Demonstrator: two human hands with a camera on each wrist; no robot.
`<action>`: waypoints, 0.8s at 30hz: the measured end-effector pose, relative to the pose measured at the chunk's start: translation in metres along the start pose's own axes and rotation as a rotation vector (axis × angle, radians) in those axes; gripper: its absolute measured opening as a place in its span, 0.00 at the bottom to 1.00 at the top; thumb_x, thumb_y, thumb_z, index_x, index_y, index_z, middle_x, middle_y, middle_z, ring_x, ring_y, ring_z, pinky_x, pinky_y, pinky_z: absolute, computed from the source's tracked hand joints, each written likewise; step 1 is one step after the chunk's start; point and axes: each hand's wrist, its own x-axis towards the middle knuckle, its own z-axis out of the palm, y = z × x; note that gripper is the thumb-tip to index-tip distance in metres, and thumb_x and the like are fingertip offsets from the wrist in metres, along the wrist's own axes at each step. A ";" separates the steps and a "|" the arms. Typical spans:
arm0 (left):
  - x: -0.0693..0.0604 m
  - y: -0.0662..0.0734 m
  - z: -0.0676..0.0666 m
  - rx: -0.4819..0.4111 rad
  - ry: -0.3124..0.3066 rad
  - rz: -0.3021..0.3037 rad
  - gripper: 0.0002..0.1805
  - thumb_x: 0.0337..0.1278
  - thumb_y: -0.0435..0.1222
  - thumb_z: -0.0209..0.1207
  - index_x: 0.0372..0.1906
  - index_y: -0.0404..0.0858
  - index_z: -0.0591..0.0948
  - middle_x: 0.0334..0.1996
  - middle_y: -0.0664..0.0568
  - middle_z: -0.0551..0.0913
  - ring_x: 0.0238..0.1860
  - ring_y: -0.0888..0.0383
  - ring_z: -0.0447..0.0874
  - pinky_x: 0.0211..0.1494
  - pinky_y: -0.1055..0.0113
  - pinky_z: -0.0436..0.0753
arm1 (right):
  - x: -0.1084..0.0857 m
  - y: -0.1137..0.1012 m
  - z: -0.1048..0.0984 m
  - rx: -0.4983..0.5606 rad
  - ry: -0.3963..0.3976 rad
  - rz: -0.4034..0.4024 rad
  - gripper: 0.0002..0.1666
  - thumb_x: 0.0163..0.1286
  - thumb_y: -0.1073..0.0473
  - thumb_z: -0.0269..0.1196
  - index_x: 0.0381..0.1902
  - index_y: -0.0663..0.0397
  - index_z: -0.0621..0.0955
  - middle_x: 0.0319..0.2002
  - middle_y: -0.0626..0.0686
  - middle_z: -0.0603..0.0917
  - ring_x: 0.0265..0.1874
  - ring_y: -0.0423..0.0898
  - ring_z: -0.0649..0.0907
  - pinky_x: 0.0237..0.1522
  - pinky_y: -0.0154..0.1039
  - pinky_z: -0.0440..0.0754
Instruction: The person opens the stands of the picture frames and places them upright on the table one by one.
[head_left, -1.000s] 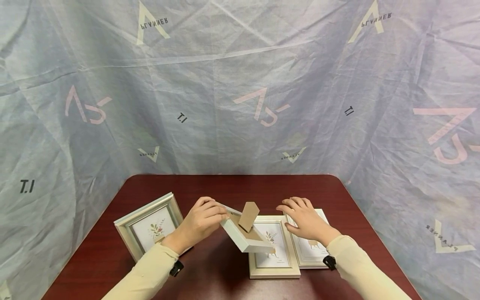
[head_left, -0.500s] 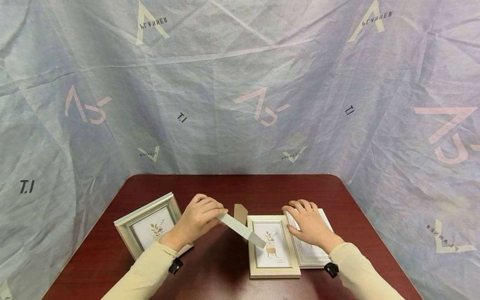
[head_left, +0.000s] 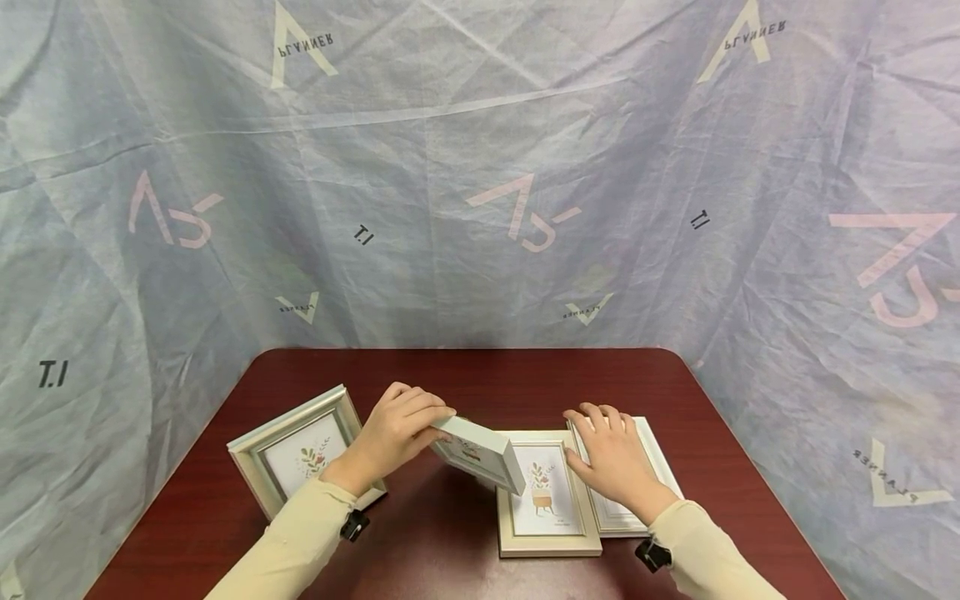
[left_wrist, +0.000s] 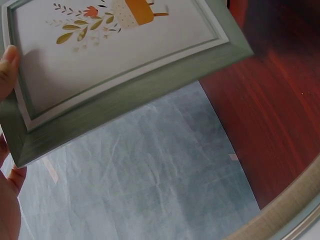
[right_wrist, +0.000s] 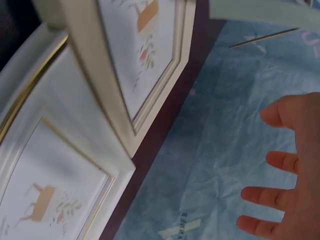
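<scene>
My left hand (head_left: 397, 432) grips a pale green-grey picture frame (head_left: 483, 462) by one end, thumb on its face and fingers behind. The frame is tilted in the air; its flower-pot picture shows in the left wrist view, where its wide border (left_wrist: 140, 97) fills the top. Below it lies a cream picture frame (head_left: 547, 546), face up on the table. Over a white picture frame (head_left: 663, 467) beside that one hovers my right hand (head_left: 618, 462). Its fingers (right_wrist: 265, 197) are spread and slightly bent, holding nothing in the right wrist view.
A silvery picture frame (head_left: 302, 454) stands leaning back at the left, near my left forearm. The dark red table (head_left: 450, 375) ends against a wrinkled grey cloth (head_left: 420, 275) that hangs behind and at both sides.
My left hand has turned the green-grey frame over: its brown back and stand flap faced up before, and its picture side shows now. My right hand has moved slightly.
</scene>
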 end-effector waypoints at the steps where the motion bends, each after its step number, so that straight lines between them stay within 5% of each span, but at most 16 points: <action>1: 0.000 0.000 0.000 0.005 0.000 -0.003 0.15 0.54 0.43 0.68 0.43 0.38 0.86 0.39 0.53 0.84 0.39 0.56 0.81 0.44 0.59 0.73 | 0.000 -0.002 0.000 0.003 0.001 0.006 0.30 0.57 0.52 0.69 0.57 0.54 0.78 0.55 0.63 0.77 0.53 0.64 0.74 0.50 0.63 0.68; 16: 0.004 0.000 0.003 0.017 -0.010 -0.068 0.19 0.62 0.49 0.60 0.44 0.38 0.85 0.37 0.54 0.82 0.33 0.58 0.77 0.42 0.61 0.70 | -0.004 -0.023 0.004 0.012 -0.031 -0.008 0.32 0.56 0.51 0.69 0.59 0.54 0.77 0.55 0.62 0.77 0.53 0.64 0.74 0.50 0.62 0.68; 24: 0.006 0.003 0.004 -0.002 -0.036 -0.133 0.16 0.58 0.46 0.65 0.43 0.37 0.85 0.37 0.56 0.81 0.33 0.59 0.76 0.42 0.59 0.70 | -0.004 -0.039 0.007 0.067 -0.015 -0.059 0.32 0.57 0.49 0.69 0.58 0.54 0.76 0.55 0.61 0.77 0.54 0.64 0.74 0.50 0.63 0.68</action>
